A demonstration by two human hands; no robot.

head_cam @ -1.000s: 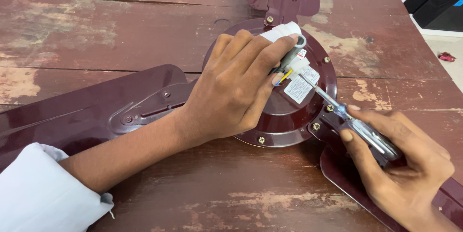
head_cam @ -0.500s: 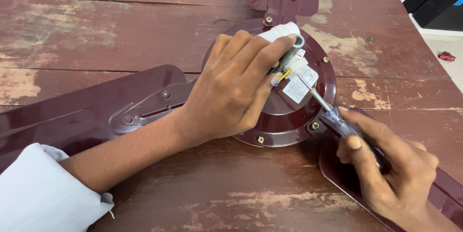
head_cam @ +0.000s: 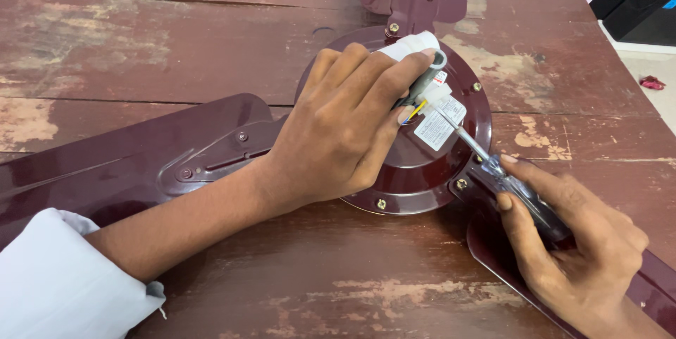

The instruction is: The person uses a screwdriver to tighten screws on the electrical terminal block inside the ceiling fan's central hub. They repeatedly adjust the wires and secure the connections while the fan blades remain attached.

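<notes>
here, at the centre of the frame, a maroon ceiling fan (head_cam: pixel 415 163) lies on a worn wooden table (head_cam: pixel 141 43), its blades running off to the lower left, the top edge and the lower right. the left hand (head_cam: pixel 338 135) is cupped over the motor housing, fingers closed round the white-capped down rod (head_cam: pixel 415 50) where coloured wires (head_cam: pixel 415 110) emerge. the right hand (head_cam: pixel 577 240), in the lower right, is wrapped firmly round the clear handle of a screwdriver (head_cam: pixel 507 180), thumb and forefinger pinching near the shank; its tip sits at the white terminal block (head_cam: pixel 440 124) just beside the rod. judging from this, the work goes best with the shaft kept in line with the screw, steady downward pressure so the tip does not slip onto the wires, and the left hand bracing the hub so the fan cannot turn on the table
</notes>
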